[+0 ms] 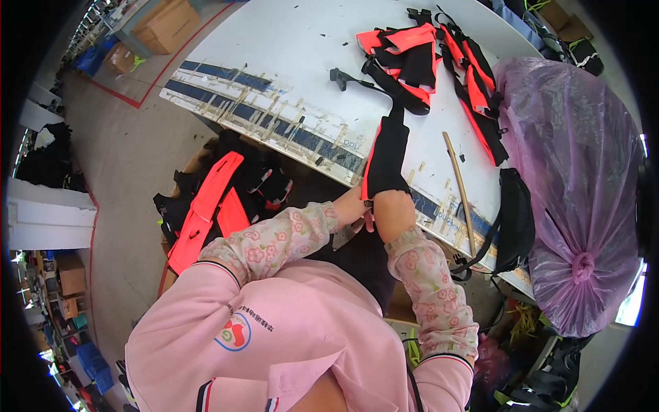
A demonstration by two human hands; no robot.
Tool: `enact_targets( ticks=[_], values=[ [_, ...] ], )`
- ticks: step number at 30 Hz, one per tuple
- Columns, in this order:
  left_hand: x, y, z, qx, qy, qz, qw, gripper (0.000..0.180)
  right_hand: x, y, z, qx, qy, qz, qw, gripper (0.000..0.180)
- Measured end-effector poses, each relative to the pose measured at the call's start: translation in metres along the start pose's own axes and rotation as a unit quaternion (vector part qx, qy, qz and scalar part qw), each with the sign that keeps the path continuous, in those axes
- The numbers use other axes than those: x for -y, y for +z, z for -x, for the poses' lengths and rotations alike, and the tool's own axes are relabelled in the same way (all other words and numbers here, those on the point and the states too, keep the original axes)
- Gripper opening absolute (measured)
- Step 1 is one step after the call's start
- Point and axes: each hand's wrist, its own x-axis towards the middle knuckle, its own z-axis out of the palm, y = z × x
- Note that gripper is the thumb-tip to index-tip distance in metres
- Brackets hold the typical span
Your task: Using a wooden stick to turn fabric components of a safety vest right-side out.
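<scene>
A black padded strap with neon orange-red edging (389, 154) lies over the table's near edge, its thin webbing and buckle trailing away from me. My left hand (349, 207) is closed at its near end. Right beside it, my right hand (394, 211) is closed on the same end, its back hiding most of the fingers. What the fingertips pinch beneath the strap is hidden. Farther up the table lie a bundled black and orange-red strapped piece (412, 58) and a second such piece (473, 75).
The white table (288, 41) has a worn, taped near edge. A wooden stick (458, 185) and a black pouch (516, 223) lie at the right, beside a large pink plastic sack (570, 165). Below left, black and orange-red pieces (206, 206) fill a box. Cartons (166, 26) stand far left.
</scene>
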Motion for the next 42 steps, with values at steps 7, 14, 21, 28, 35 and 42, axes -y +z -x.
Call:
enact_targets(
  ticks=[7,14,21,28,35,42],
  values=[
    [0.049,-0.015,-0.022,-0.040,-0.014,0.106,0.993,0.017,0.020,0.022,0.014,-0.076,0.061,-0.141,0.985,0.019],
    [0.091,-0.019,-0.033,-0.089,-0.036,0.069,0.993,0.011,0.020,0.070,0.009,-0.102,0.083,-0.215,0.968,0.012],
    [0.094,-0.023,-0.035,-0.090,-0.029,-0.021,0.995,0.018,0.009,0.053,-0.009,0.168,0.082,-0.172,0.967,0.013],
    [0.049,-0.006,-0.015,-0.066,-0.044,-0.035,0.996,0.018,-0.005,0.040,-0.047,0.402,0.028,-0.089,0.911,0.012],
    [0.057,0.001,-0.017,-0.115,-0.024,0.026,0.993,0.019,-0.001,0.090,-0.042,0.375,0.129,-0.131,0.908,0.019],
    [0.072,-0.017,-0.017,-0.039,-0.029,0.048,0.998,0.021,0.010,0.055,0.007,0.016,0.069,-0.462,0.884,0.029]
  ],
)
